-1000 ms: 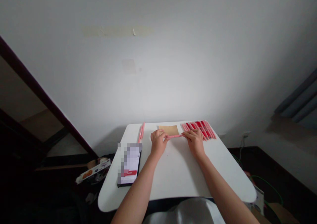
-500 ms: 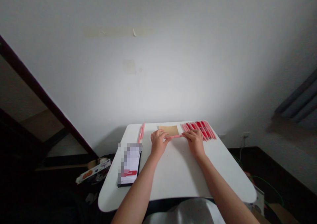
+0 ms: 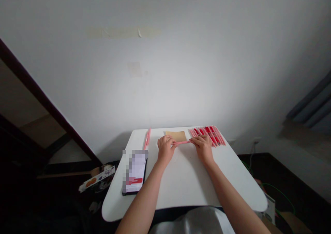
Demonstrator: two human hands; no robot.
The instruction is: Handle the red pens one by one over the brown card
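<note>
In front of the brown card (image 3: pixel 177 136), a pink pen (image 3: pixel 182 142) is pinched near its ends by the left grip (image 3: pixel 166 147) and right grip (image 3: pixel 204 148). Uneven finger pressure could let it slip; a knuckle bump could scatter the row of pens (image 3: pixel 215 136) right of the card.

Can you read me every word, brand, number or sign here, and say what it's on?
Nothing can be read.
Phone: screen partly pixelated, the rest too blurred.
White printed item left of the table: orange and dark marks, too blurred.
Held pink pen and row of pens: any lettering too small.
Brown paper: no writing visible.
</note>
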